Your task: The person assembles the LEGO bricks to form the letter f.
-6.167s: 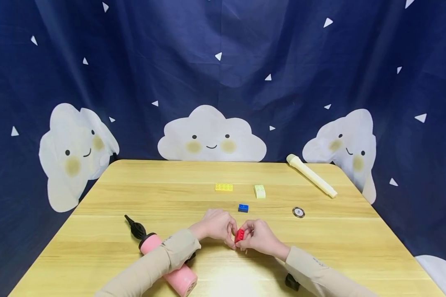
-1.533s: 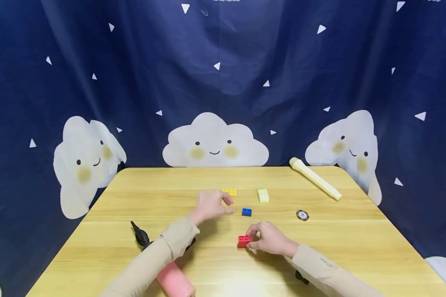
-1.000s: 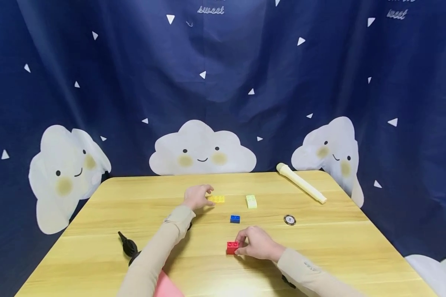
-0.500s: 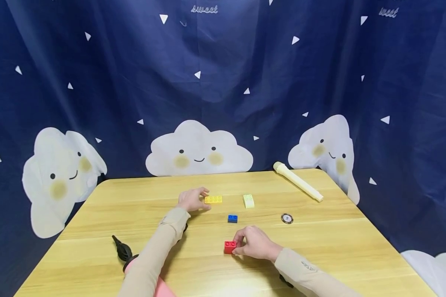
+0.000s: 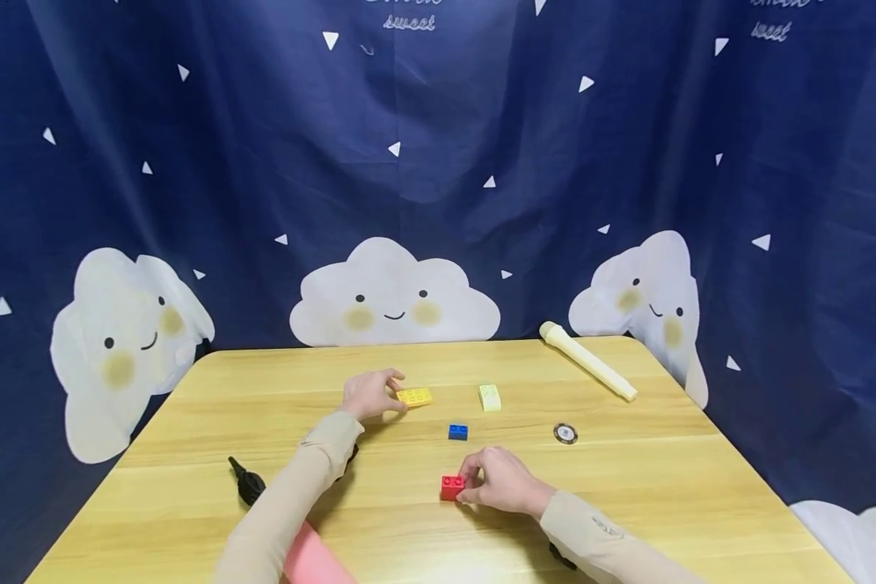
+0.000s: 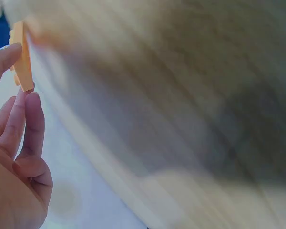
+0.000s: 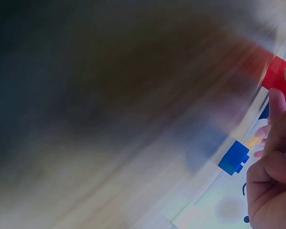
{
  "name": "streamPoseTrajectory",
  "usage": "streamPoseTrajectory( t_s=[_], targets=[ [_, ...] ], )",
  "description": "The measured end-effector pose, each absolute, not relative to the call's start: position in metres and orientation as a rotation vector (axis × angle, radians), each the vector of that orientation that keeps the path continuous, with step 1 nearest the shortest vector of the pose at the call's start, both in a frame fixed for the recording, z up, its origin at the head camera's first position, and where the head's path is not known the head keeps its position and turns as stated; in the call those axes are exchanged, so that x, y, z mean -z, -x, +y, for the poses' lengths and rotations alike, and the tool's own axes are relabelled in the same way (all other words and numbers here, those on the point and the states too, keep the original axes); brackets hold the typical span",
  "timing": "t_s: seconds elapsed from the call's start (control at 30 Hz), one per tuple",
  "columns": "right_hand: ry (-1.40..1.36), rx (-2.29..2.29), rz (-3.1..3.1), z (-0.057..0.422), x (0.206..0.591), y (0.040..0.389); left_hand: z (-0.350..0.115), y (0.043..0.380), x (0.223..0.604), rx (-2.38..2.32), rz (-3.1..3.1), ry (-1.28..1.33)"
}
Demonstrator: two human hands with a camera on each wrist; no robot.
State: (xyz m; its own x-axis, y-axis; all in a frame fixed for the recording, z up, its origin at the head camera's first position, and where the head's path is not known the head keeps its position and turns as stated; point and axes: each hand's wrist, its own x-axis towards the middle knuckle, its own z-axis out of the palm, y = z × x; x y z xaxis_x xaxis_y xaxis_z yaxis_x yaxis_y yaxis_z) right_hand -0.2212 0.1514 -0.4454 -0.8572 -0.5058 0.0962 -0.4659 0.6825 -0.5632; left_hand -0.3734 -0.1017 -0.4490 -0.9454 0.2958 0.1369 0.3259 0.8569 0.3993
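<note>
My left hand (image 5: 370,395) pinches a flat yellow building brick (image 5: 415,397) by its left end, between thumb and fingers. The left wrist view shows that yellow brick (image 6: 23,59) tilted, studs facing left. Nearer the front, my right hand (image 5: 506,481) holds a red building brick (image 5: 452,487) between thumb and fingers, studs up, at or just above the table. In the right wrist view the red brick (image 7: 278,76) is partly cut off by the frame's edge. A small blue brick (image 5: 457,432) lies between the two hands, and a pale green brick (image 5: 490,397) lies right of the yellow one.
A white microphone-shaped stick (image 5: 588,362) lies at the back right of the wooden table (image 5: 650,487). A round poker chip (image 5: 565,433) is right of the blue brick. A pink hand pump (image 5: 314,560) with a black nozzle (image 5: 248,483) lies under the left forearm.
Earlier both hands were together at the red brick. The left hand has since reached away to the yellow brick, gripped it and tilted it slightly. The right hand has kept the red brick.
</note>
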Motion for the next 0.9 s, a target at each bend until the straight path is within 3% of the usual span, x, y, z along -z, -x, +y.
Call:
streamPoseTrajectory(
  t_s=[0.23,0.57,0.9],
  targets=[
    [0.834,0.924,2.817,0.151,0.446,0.222,-0.111,0.357,0.428,0.760,-2.910,0.511],
    [0.974,0.831,2.694,0.158,0.443,0.233,-0.101,0.303,0.397,0.725,-2.791,0.887],
    [0.906,0.939,2.554,0.160,0.439,0.229,-0.100,0.262,0.388,0.953,-2.706,0.976]
  ],
)
